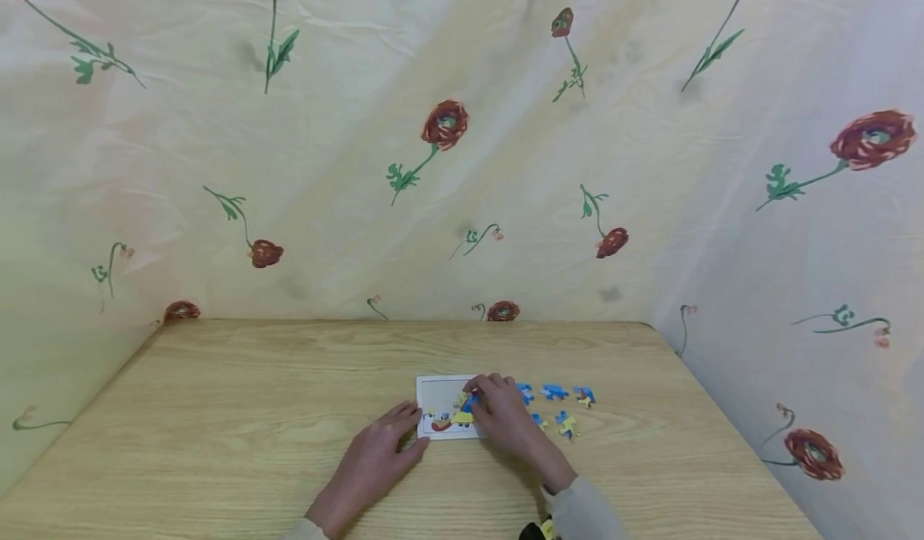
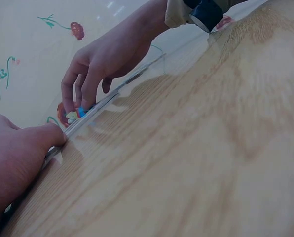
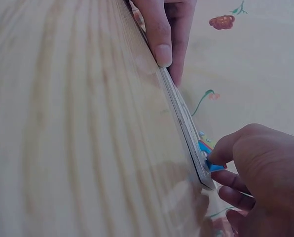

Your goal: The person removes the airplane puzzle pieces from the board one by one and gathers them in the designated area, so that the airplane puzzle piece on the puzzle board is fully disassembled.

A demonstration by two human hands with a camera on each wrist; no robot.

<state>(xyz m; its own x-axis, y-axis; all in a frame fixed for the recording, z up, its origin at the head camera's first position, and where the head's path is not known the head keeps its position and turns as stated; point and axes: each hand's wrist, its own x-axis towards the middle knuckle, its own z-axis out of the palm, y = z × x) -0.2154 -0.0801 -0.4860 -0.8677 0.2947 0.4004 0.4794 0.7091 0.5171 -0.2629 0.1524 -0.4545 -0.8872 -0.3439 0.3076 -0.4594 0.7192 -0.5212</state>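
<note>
In the head view I have a pale-framed puzzle board [image 1: 443,392] lying on the worktop [image 1: 253,412], with fitted pieces [image 1: 441,423] in red and yellow along its lower part. The left hand [image 1: 375,456] is at the board's left edge, thumb and fingers apart and touching the frame. The right hand [image 1: 508,421] reaches over the board's right side, fingers bent down, hiding much of that side from me. Five loose pieces [image 1: 555,391], blue and yellow, show to its right. Behind hangs a cloth [image 1: 325,163] printed with red flowers, and a dark object [image 1: 532,532] I can't identify shows beside the right sleeve [image 1: 588,512].

From the left wrist, I see the board nearly edge-on. The left thumb [image 2: 51,136] meets its edge, and the right fingertips close on a blue piece [image 2: 81,112] at the board's surface.

On the right wrist feed, my right hand pinches that blue piece, tilted, at the board's near end; the left thumb presses the edge farther along.
</note>
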